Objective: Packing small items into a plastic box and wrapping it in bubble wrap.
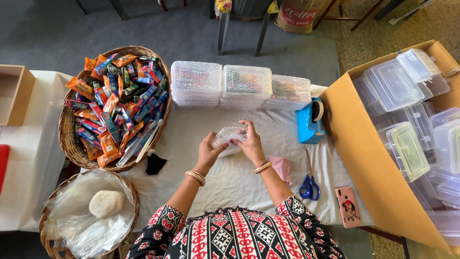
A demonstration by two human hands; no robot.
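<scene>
Your left hand [208, 152] and right hand [250, 144] both grip a bubble-wrapped packet [229, 136] above the desk [239, 177]; scissors [309, 180] lie at four o'clock.

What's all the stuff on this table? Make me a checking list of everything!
Surface: table under a white cloth.
Job's things: small bubble-wrapped packet held between both hands; wrapped stacks behind.
Clutter: basket of colourful wrapped bars, basket of clear plastic bags, blue tape dispenser, scissors, phone, pink cloth.
Grippers: left hand and right hand grip the packet.
Cables: nothing seen.
Surroundings: cardboard box of clear lidded containers, chair legs.
</scene>
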